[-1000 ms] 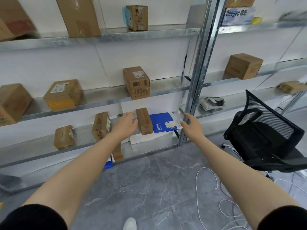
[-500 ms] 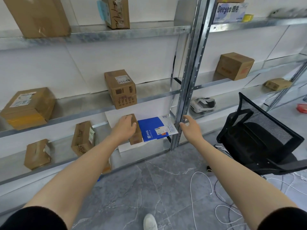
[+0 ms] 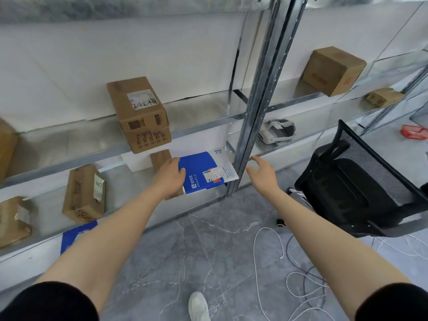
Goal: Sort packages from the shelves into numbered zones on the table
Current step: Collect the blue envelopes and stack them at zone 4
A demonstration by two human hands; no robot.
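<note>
Person reaches to a lower shelf (image 3: 122, 188) for a package to sort.
A blue mailer (image 3: 201, 172) lies flat beside the upright post (image 3: 252, 135). Touching its left edge is a narrow brown box (image 3: 159, 158), long axis running front to back. The left hand (image 3: 170, 176) is on it, grip curled round it. The right hand (image 3: 262, 171), fingers released, hovers beyond the mailer.

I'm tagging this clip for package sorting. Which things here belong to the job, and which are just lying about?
Job: narrow brown box, left hand on it; blue envelope; labelled carton above; right hand, open.
Lying about: white headset; black mesh chair; floor cables; red object.
</note>
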